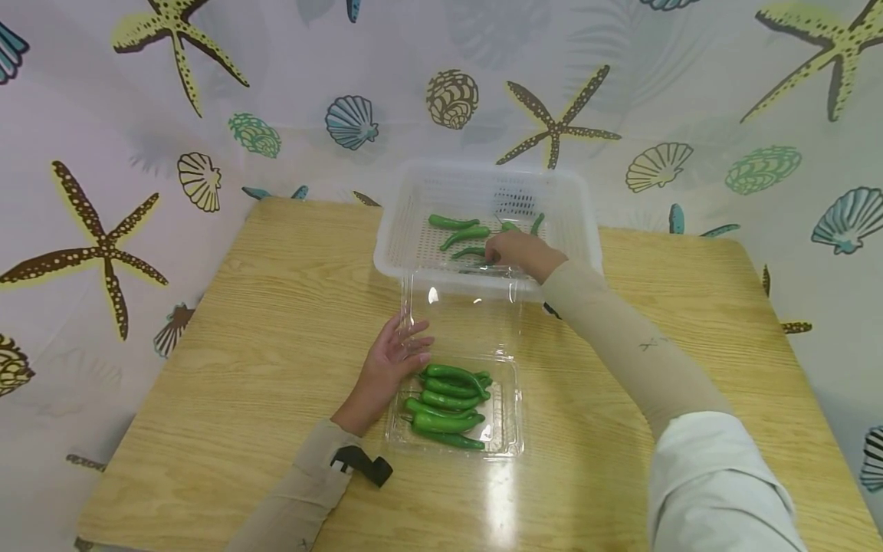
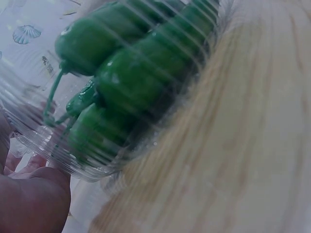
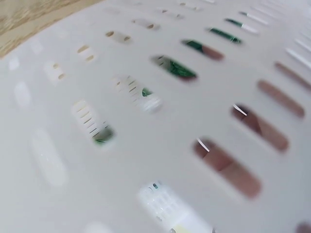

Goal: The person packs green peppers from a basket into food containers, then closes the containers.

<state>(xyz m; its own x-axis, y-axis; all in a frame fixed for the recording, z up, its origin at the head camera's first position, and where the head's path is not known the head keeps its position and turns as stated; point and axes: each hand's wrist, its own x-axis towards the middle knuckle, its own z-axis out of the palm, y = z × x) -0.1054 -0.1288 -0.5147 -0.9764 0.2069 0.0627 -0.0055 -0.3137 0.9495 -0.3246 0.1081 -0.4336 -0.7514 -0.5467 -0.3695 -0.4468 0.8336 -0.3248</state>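
Observation:
My left hand (image 1: pixel 393 356) rests against the left side of an open clear plastic clamshell box (image 1: pixel 513 418), its fingers spread loosely by the raised lid (image 1: pixel 458 314). Several green chili peppers (image 1: pixel 444 422) lie side by side in the box's base; the left wrist view shows their stem ends (image 2: pixel 97 43) close up through the ribbed wall. Inside the white basket (image 1: pixel 389 245), my right hand (image 1: pixel 520 253) has its fingers curled at the end of a green chili pepper (image 1: pixel 469 252). The fingertips are partly hidden. Through the basket's slots, the right wrist view shows bits of fingers and green.
More green chili peppers (image 1: pixel 465 236) lie scattered on the basket floor, behind the clear box. Both containers stand on a wood-grain table (image 1: pixel 290 307). A cloth printed with starfish and shells (image 1: pixel 352 123) hangs along the back and sides.

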